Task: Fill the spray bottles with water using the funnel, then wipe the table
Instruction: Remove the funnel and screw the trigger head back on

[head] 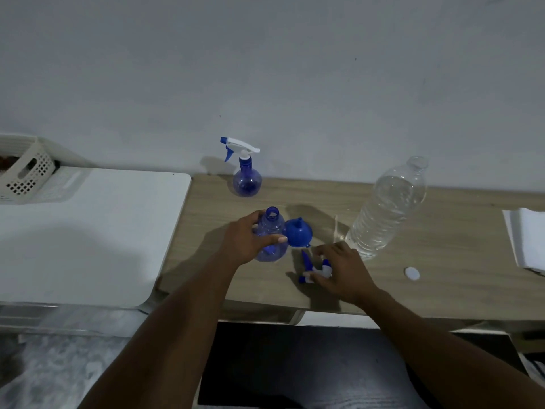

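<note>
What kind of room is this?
Probably a plain room in a home, maybe a work corner. A wooden table stands against a bare wall, and a white plastic basket sits off to the left. No sink or stove is in view.

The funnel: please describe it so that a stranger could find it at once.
On the wooden table, look between the uncapped spray bottle in the left hand and the clear water bottle. The funnel sits there mouth down, spout up, the only opaque blue dome.
</note>
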